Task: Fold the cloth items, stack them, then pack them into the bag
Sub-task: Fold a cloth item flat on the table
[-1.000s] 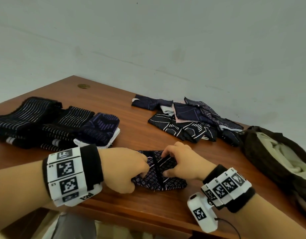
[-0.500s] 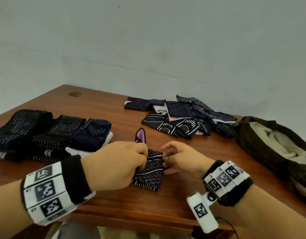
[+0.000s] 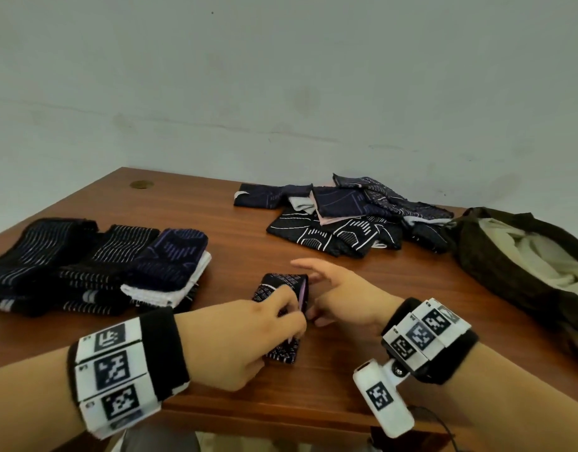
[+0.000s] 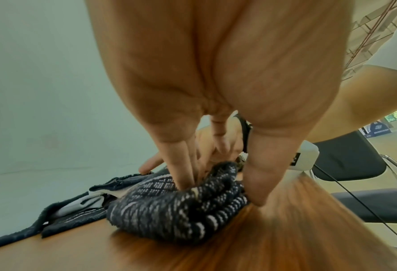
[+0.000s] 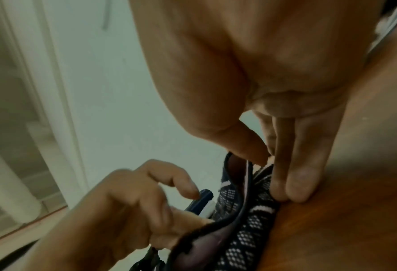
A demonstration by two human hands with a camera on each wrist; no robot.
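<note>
A small dark cloth (image 3: 281, 283) with a white dotted pattern and a pink inner side lies folded near the table's front edge. My left hand (image 3: 290, 313) pinches its near fold: the fingers (image 4: 183, 176) dig into the top and the thumb sits against the side of the cloth (image 4: 169, 216). Just right of it, my right hand (image 3: 313, 298) has its index finger stretched out. In the right wrist view, straight fingers (image 5: 292, 183) press the edge of the cloth (image 5: 239, 238) onto the wood, and the thumb touches the upper flap.
Folded dark cloths (image 3: 101, 262) are stacked at the left of the wooden table (image 3: 216, 216). A loose pile of unfolded cloths (image 3: 346, 216) lies at the back centre. An open dark bag (image 3: 496, 256) with a pale lining sits at the right edge.
The raised pink-lined flap has been folded down, so the cloth is narrower and thicker. My right hand's fingers have straightened, and the left hand still pinches the cloth.
</note>
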